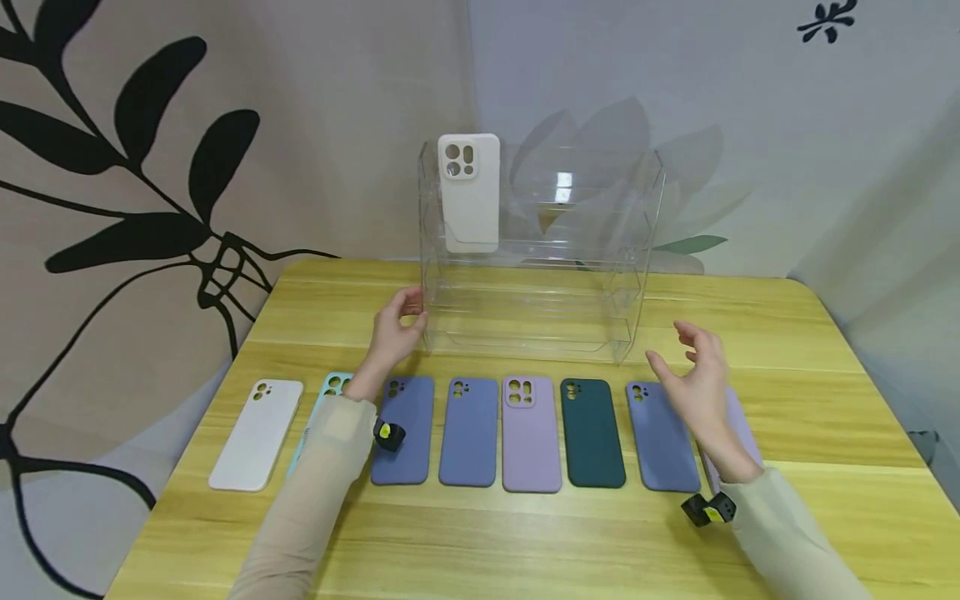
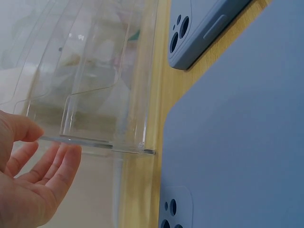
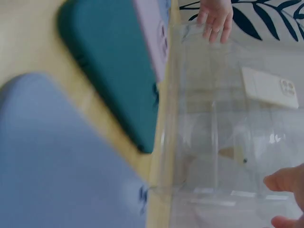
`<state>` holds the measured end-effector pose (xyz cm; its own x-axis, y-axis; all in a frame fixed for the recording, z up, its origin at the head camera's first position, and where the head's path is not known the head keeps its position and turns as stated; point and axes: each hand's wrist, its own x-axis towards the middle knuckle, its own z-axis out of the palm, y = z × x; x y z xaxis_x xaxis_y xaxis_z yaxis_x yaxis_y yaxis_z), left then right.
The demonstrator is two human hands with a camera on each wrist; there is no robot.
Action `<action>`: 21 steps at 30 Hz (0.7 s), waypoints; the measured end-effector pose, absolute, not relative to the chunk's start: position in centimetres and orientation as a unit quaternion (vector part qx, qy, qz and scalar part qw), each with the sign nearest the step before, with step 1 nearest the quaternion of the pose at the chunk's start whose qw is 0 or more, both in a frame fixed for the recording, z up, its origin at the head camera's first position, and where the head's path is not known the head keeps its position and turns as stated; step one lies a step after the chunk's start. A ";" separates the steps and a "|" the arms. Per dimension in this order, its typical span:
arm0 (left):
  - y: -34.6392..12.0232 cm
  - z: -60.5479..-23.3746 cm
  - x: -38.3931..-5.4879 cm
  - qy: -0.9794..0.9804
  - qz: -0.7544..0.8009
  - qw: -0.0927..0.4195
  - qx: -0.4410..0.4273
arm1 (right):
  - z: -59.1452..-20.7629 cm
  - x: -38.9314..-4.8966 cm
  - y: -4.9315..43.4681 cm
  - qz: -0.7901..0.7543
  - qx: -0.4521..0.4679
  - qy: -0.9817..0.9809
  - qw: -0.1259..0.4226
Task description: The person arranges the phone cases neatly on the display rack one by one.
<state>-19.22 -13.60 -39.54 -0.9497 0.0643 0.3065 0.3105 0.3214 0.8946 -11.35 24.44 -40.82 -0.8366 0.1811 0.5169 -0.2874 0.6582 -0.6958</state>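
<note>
With the left hand resting straight fingers against the lower left edge of the clear acrylic rack at frame centre, bring the open, empty right hand squarely to the right wall for even support.

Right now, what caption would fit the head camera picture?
Left hand touches a clear rack holding one cream case; right hand hovers above a row of cases.
</note>
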 end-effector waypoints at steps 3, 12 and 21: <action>-13.8 -40.5 -19.8 -0.806 -0.571 0.107 -0.116 | -41.2 -10.8 25.5 0.412 0.011 -0.871 0.269; -13.6 -39.3 -19.0 -0.806 -0.570 0.104 -0.118 | -42.3 -9.2 28.6 0.389 -0.086 -0.897 0.189; -14.1 -41.7 -20.6 -0.805 -0.570 0.112 -0.120 | -43.3 -7.8 30.4 0.355 -0.117 -0.922 0.106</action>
